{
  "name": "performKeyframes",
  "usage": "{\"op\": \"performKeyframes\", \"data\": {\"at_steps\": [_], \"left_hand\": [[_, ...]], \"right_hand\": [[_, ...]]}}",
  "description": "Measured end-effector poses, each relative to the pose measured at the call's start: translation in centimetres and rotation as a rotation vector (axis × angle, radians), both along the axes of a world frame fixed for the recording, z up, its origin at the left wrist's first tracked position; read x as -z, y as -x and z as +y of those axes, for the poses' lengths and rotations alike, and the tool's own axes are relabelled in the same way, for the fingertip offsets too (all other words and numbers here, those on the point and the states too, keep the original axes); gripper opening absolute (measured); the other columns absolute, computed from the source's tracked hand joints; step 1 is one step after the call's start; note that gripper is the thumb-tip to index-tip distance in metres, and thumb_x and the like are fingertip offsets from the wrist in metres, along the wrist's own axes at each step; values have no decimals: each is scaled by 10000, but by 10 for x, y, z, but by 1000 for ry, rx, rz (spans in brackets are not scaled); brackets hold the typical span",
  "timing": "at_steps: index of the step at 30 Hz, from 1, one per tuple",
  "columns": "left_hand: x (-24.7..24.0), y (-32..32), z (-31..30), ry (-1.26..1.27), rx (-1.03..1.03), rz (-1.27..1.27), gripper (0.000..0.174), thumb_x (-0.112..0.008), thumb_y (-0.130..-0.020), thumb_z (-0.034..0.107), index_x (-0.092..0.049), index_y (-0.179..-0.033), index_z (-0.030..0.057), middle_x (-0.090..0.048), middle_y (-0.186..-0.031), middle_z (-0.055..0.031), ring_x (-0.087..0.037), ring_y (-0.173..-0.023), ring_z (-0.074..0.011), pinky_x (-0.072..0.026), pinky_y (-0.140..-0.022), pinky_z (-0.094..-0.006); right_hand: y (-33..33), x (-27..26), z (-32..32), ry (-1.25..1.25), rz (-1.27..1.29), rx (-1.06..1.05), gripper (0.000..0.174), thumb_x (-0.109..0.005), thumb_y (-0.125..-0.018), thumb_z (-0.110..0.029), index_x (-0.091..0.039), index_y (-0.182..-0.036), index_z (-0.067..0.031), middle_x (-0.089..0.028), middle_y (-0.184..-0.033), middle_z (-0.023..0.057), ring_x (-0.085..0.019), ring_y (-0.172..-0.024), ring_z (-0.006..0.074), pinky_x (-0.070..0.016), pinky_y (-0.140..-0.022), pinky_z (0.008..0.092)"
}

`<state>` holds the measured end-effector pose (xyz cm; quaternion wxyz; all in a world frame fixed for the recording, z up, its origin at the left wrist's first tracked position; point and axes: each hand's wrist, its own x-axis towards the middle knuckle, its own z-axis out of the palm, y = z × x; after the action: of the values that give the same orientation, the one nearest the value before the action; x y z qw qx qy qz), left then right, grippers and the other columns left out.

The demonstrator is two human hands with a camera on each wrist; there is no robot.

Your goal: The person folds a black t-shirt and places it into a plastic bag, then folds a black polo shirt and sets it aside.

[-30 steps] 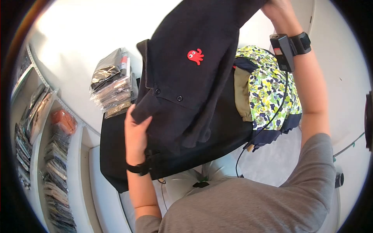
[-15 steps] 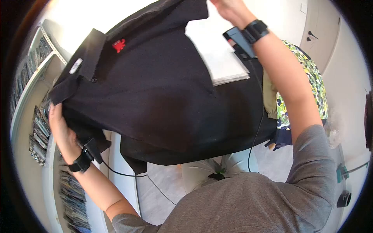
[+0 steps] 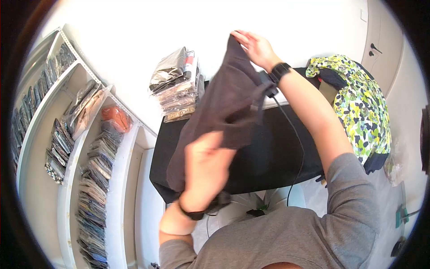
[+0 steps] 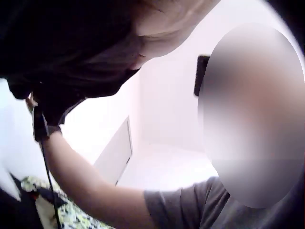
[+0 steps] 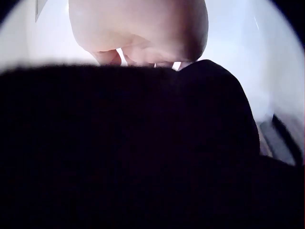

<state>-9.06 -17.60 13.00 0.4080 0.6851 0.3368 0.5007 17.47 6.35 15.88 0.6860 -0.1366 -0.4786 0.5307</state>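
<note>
A black collared shirt (image 3: 215, 103) hangs in loose folds between my two hands above a black-covered table (image 3: 277, 143). At its top corner my right hand (image 3: 257, 49) pinches the cloth, arm stretched forward. Lower and nearer my body, my left hand (image 3: 206, 168) grips the shirt with curled fingers, blurred by motion. Dark cloth (image 4: 71, 43) fills the upper left of the left wrist view beside that hand. In the right wrist view, the shirt (image 5: 119, 152) covers most of the picture and hides the fingertips. The collar and red octopus patch are out of sight.
Plastic-wrapped folded clothes (image 3: 177, 85) are stacked at the table's back left. A white stack (image 3: 273, 101) lies partly behind the shirt. Floral clothing (image 3: 363, 107) is heaped on the right. Shelves (image 3: 67, 197) with packed garments line the left. A cable (image 3: 302, 152) trails from my right wrist.
The shirt was spread wide, its collar and red patch showing; now it is gathered and turned. My left hand swung left, then came back toward the middle. The wrapped stack shows again.
</note>
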Motion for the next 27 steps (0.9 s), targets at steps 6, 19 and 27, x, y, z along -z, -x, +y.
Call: {"op": "performKeyframes", "data": {"at_steps": [6, 19, 27], "left_hand": [[128, -125, 25, 35, 460, -123, 443, -561, -832, 19, -475, -1257, -68, -633, -871, -64, -561, -756, -112, -470, -689, -254], [155, 62, 59, 235, -92, 366, 208, -603, -841, 64, -646, -1036, 6, -659, -985, -85, -608, -901, -147, -476, -792, -267], [224, 151, 74, -175, -786, 963, 565, -688, -791, 175, -466, -1290, 31, -500, -1240, -192, -492, -1121, -334, -379, -967, -429]], "right_hand": [[-121, 59, -35, 441, -851, 239, 530, -452, -959, -373, -355, -1405, -104, -489, -1351, 67, -437, -1233, 156, -306, -1037, 338], [-88, 193, -272, 871, -1156, 660, 487, -582, -883, -447, -597, -1018, 21, -631, -810, 87, -595, -680, 154, -480, -643, 304], [-26, 211, -250, 768, -1237, 963, 463, -611, -857, -280, -511, -1187, 30, -623, -1054, 249, -603, -1010, 378, -465, -871, 394]]}}
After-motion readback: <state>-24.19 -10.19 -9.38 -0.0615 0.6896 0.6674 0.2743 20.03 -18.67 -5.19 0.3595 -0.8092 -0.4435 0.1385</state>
